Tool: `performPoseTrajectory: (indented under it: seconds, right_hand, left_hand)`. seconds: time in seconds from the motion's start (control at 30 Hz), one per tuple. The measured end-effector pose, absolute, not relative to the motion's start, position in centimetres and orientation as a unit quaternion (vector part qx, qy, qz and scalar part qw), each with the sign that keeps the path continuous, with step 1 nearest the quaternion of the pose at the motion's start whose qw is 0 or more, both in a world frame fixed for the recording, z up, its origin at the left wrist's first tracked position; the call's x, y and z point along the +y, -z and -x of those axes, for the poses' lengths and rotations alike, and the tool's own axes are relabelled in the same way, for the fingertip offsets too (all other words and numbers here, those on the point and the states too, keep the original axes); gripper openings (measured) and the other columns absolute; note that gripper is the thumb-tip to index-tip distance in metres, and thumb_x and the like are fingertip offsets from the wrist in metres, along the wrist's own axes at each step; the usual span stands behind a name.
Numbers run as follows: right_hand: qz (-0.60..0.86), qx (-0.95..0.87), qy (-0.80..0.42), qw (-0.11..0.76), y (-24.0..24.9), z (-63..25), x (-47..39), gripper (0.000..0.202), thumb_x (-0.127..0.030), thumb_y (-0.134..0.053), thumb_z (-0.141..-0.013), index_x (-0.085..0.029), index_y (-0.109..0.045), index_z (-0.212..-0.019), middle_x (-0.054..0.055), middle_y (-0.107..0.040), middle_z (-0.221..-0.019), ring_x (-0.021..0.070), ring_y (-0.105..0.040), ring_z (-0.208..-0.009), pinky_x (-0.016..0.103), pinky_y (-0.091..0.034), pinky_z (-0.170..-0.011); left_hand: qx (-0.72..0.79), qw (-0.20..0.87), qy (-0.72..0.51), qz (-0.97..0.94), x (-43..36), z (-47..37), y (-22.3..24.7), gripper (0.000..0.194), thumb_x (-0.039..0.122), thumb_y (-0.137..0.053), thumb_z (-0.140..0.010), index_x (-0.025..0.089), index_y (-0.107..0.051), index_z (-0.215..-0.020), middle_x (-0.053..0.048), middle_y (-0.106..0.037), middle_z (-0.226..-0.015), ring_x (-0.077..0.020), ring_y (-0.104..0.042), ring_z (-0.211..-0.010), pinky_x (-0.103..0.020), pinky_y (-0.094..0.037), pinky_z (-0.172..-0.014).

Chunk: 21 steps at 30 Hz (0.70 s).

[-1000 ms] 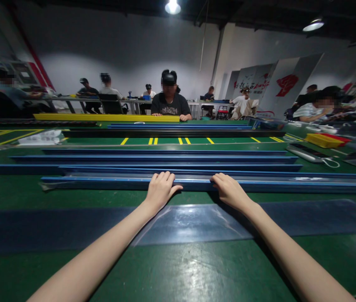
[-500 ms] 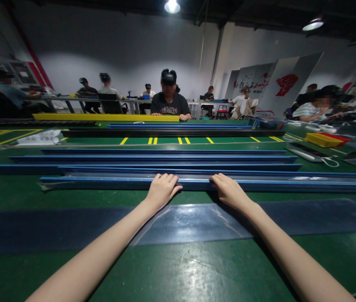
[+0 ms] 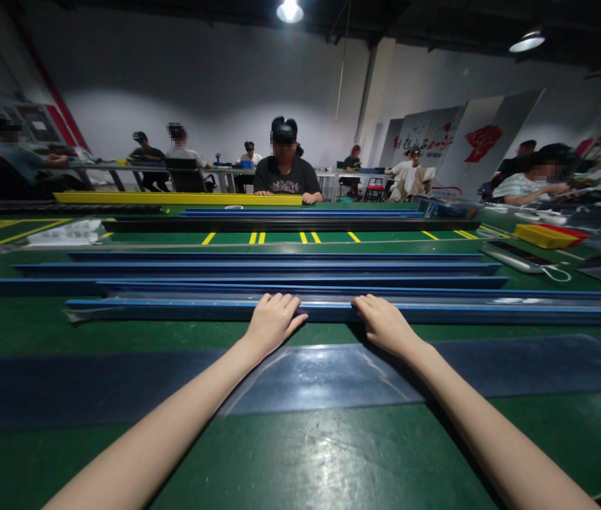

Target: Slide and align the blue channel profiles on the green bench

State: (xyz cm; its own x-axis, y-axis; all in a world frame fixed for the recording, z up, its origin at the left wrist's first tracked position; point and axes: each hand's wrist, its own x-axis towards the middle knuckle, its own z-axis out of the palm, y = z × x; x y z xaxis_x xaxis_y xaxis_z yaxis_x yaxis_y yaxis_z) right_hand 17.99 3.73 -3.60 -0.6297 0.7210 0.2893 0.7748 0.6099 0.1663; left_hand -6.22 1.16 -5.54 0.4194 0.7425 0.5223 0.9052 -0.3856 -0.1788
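A long blue channel strip (image 3: 162, 310) lies across the table in front of me, its trough facing up. My left hand (image 3: 275, 316) curls over its near edge, fingertips inside the trough and thumb along the outer side. About a forearm's width to the right, my right hand (image 3: 384, 322) grips the same edge with bent fingers; its thumb is mostly hidden. Just beyond lie several more blue channel strips (image 3: 258, 269), parallel to this one. Between my forearms and under them stretches a flat, clear plastic sheet (image 3: 327, 379).
Farther off are a black strip (image 3: 290, 225) and a yellow strip (image 3: 183, 199), with a person (image 3: 288, 170) seated behind them. At right sit a phone (image 3: 521, 255) with a white cable and a yellow tray (image 3: 542, 236). White packaging (image 3: 64, 233) rests at left on the green table (image 3: 311, 460).
Almost nothing differs. Both hands keep their places on the blue channel strip, and the view has shifted very slightly.
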Motion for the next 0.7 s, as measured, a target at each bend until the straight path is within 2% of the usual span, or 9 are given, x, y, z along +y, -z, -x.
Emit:
performPoseTrajectory:
  seconds: [0.7]
  right_hand:
    - [0.419,-0.893,0.134,0.090,3.50,-17.95,3.73,0.023,-0.006,-0.038,-0.071,-0.015,-0.049,-0.090,0.008,-0.055,-0.080,0.0187,-0.046,-0.077,0.026,-0.030,-0.065]
  left_hand:
    - [-0.506,0.227,0.183,0.812,1.18,6.16,5.49,0.029,0.041,-0.038,-0.086,0.017,-0.052,-0.086,-0.004,-0.061,-0.079,-0.0182,-0.052,-0.075,-0.030,-0.029,-0.064]
